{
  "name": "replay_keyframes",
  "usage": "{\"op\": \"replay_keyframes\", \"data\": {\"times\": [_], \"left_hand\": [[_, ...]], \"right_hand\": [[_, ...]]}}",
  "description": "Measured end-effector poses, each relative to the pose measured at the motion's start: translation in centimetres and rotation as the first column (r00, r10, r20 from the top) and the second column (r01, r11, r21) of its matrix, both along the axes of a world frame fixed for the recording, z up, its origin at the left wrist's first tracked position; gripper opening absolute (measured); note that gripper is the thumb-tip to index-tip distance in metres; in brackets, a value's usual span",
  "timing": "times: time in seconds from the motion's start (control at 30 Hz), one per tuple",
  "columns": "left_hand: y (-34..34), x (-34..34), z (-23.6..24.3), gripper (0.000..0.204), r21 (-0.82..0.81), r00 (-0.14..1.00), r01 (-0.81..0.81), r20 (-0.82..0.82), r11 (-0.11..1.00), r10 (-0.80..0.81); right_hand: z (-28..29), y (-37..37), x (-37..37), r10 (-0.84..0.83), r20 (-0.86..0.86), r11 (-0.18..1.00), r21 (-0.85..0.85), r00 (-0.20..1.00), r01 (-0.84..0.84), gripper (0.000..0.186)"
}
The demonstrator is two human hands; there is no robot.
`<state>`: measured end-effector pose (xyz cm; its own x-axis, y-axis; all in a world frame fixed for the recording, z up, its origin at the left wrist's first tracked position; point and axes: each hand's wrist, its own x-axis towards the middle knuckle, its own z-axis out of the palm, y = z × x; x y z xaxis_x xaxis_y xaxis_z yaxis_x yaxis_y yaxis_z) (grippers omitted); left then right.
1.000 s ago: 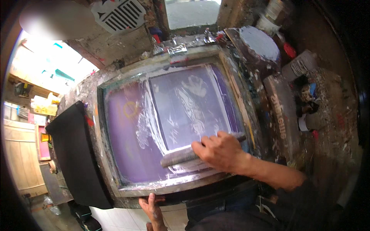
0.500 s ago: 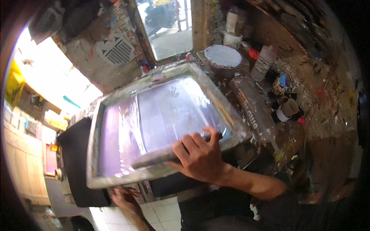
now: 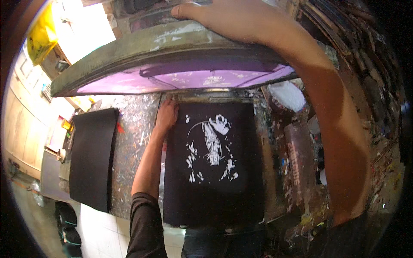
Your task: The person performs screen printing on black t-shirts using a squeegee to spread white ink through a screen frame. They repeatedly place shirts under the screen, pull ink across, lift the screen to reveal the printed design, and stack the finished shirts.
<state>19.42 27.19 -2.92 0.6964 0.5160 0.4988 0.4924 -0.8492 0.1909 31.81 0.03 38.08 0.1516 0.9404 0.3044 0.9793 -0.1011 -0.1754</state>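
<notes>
My right hand (image 3: 206,17) grips the top of the raised wooden screen frame (image 3: 129,51), whose purple mesh (image 3: 116,81) hangs above the bench; a dark bar, likely the squeegee, lies under those fingers. Below it a black fabric piece (image 3: 211,202) bears a white printed figure (image 3: 213,142). My left hand (image 3: 169,109) has curled fingers at that piece's upper left corner; what they pinch, if anything, is too small to make out. A stack of black pieces (image 3: 90,159) lies to the left on the paint-stained bench (image 3: 133,124).
At the right stand a round lid with pale paint (image 3: 286,96) and a long, lettered, stained board (image 3: 294,159). Dark boards (image 3: 352,34) lean at the upper right. A yellow bag (image 3: 43,30) and a wooden door (image 3: 19,120) are at the left, with tiled floor (image 3: 99,228) below.
The screen has swung up from lying flat, exposing the printed black fabric. My right hand rose with it to the top; my left hand moved up from the front edge to the fabric's far corner.
</notes>
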Motion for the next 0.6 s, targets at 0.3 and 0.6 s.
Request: {"op": "replay_keyframes", "data": {"times": [0.3,0.6], "left_hand": [[-2.1,-2.5,5.5,0.021,-0.536,0.822,0.136,0.530,0.833,0.207],[-13.7,-39.2,12.6,0.020,-0.015,0.489,-0.784,0.600,0.620,0.633]], "right_hand": [[0.4,3.2,2.0,0.045,0.014,0.998,0.047,0.999,-0.045,0.073],[-0.5,1.8,8.0,-0.031,0.080,0.970,0.243,0.996,0.011,0.091]]}}
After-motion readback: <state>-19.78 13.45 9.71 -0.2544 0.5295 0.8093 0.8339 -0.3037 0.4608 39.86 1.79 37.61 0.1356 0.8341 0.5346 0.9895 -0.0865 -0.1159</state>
